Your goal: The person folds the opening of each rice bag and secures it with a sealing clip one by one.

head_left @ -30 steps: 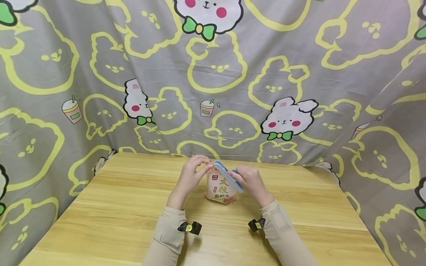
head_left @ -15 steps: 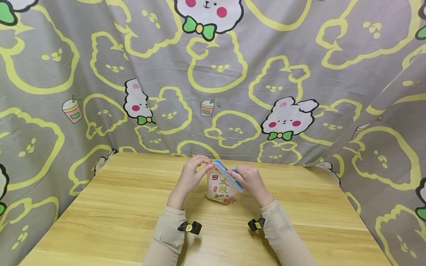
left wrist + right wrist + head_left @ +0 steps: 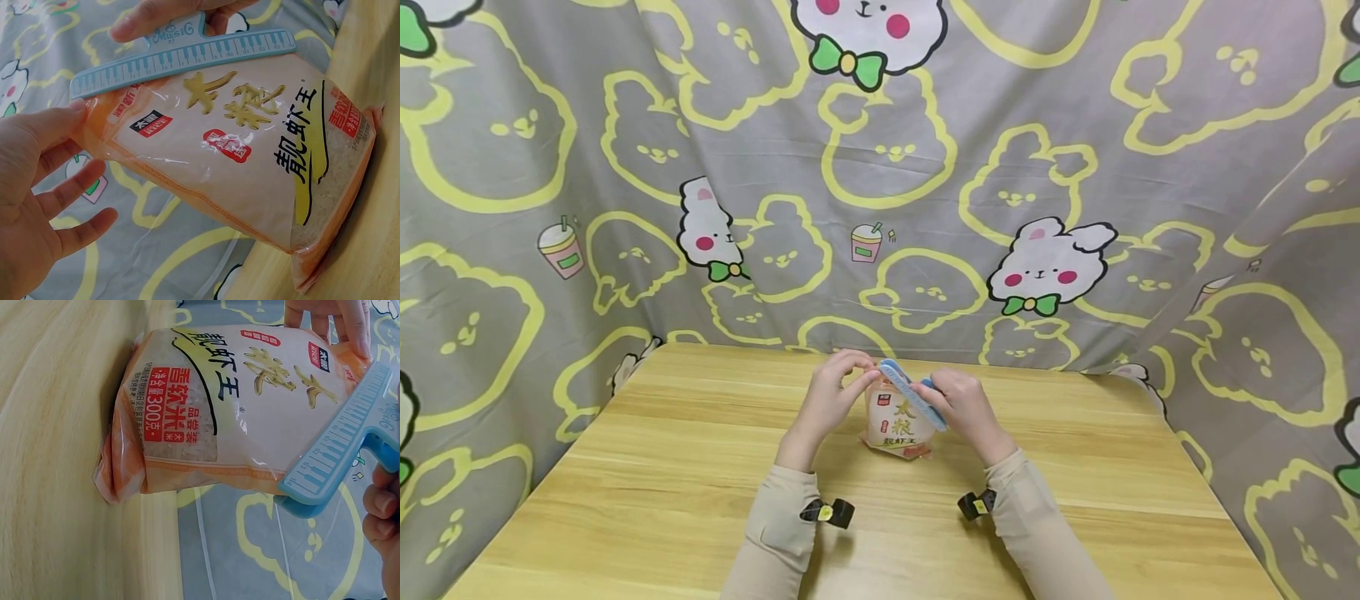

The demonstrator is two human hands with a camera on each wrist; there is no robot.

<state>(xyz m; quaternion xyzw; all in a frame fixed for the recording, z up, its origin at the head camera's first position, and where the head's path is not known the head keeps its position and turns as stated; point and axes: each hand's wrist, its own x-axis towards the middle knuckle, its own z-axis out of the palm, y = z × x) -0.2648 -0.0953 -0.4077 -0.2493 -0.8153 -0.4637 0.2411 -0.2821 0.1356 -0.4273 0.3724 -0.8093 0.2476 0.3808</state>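
A clear-and-orange plastic bag of rice [image 3: 897,427] stands on the table, its printed front toward me. My left hand [image 3: 835,392] pinches the upper left corner of the bag between thumb and index finger; in the left wrist view its other fingers are spread. A light blue bag clip [image 3: 187,57] with a piano-key pattern and "Music" lettering lies slantwise across the bag's top. My right hand [image 3: 966,408] grips the clip's handle. In the right wrist view the clip's two bars [image 3: 334,444] sit at the bag's upper edge. Part of the handle is hidden by the right hand.
The wood-grain table [image 3: 662,467] stretches around the bag to both sides and toward me. Right behind its back edge hangs a grey curtain [image 3: 760,167] with yellow cartoon outlines. Black cameras [image 3: 835,513] are strapped to both wrists.
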